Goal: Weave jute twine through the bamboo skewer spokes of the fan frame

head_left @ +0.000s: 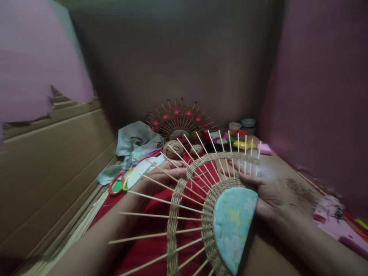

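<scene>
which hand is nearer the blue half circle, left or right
The right hand: it is right beside the upper right edge of the blue half circle. The left hand is farther off, up and to the left, by the outer woven band.

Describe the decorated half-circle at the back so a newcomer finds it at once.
Start at the dark back wall. At its foot, behind the twine balls, stands a brown half-circle with radiating sticks. It has bright pink flowers; the nearer woven piece has none.
</scene>
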### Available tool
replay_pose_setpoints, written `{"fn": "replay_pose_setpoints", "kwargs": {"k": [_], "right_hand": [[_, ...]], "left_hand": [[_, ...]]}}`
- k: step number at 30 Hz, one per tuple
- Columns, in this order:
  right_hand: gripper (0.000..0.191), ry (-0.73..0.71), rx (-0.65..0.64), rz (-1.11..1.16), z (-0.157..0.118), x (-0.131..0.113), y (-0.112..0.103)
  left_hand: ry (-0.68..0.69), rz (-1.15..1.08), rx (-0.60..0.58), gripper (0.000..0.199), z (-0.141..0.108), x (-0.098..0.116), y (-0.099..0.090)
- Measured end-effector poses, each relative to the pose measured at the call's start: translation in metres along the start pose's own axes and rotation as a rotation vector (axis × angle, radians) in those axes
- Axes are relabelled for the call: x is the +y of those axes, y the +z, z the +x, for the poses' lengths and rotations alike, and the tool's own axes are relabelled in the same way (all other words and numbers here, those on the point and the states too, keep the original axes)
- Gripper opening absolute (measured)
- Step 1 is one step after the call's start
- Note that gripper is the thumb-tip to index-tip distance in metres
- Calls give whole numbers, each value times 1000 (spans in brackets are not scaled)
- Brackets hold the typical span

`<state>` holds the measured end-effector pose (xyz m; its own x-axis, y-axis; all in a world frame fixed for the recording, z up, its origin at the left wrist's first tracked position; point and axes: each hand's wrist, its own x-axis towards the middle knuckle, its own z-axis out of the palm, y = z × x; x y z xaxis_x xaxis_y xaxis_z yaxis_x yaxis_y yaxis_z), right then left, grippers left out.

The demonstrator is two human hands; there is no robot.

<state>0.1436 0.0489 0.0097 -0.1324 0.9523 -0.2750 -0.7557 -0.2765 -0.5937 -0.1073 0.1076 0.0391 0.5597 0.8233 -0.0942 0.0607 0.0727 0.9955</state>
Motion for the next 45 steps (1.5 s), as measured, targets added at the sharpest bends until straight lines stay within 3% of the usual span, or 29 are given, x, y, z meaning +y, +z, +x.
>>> {"fn": "replay_pose_setpoints", "kwargs": {"k": [8,12,18,24,27,37,45], "right_hand": [[20,23,-111,59,3,7,-7],[5,125,-145,36,5,16,-11],[15,275,-217,-34,-3,24,-13],[17,227,-207,-1,-4,22,-9],[18,194,-175,2,-2,21,-10],[25,131,-36,44,-4,14,-2],[27,100,-16,25,-6,11,0]], "left_hand": [[90,-41,57,10,-1,1,-5],[143,-77,95,7,-4,5,-9],[155,-145,157,8,1,6,-7],[86,-202,160,14,2,5,2],[90,-200,153,21,3,2,-4],[169,-57,154,8,4,2,-24],[168,-63,147,13,0,4,-37]]}}
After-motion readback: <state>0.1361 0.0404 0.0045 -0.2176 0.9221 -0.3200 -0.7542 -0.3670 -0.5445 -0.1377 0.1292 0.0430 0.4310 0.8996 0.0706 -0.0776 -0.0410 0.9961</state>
